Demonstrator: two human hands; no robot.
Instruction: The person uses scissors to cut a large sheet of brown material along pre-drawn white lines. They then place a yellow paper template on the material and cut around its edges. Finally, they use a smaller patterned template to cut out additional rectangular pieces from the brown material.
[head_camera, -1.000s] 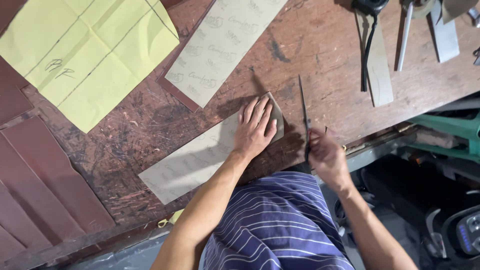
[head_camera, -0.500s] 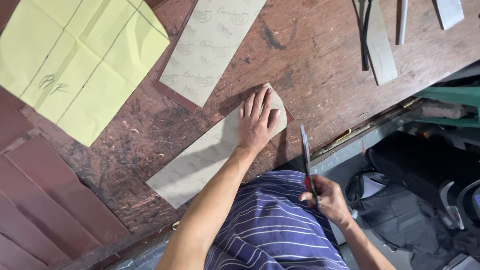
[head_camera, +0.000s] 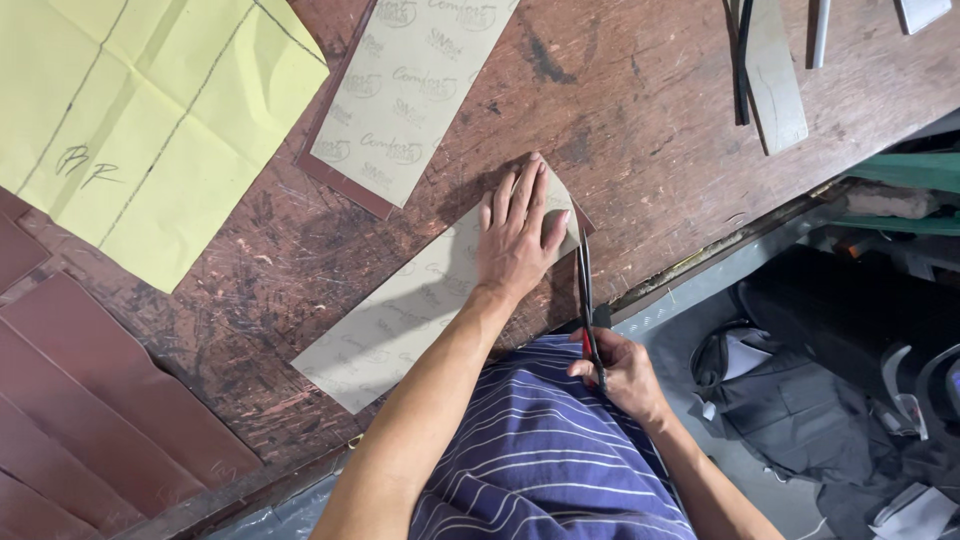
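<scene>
Here, blade (head_camera: 585, 290) lengthwise, tip away from body.

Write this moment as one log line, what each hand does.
left hand: flat on beige strip | right hand: grips scissors | blades at strip's edge | surface: wooden table

A scratched reddish-brown wooden workbench (head_camera: 640, 130) is carrying a creased yellow paper pattern (head_camera: 140, 120); right of it are lying two beige printed strips (head_camera: 415, 85), (head_camera: 400, 315), and below it dark red leather pieces (head_camera: 110, 400).

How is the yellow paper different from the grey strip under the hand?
The yellow paper is wide, creased and marked with drawn lines; the grey strip is long, narrow and printed all over. The left hand presses the grey strip, while nothing touches the yellow paper. Both lie flat on the wooden table.
</scene>
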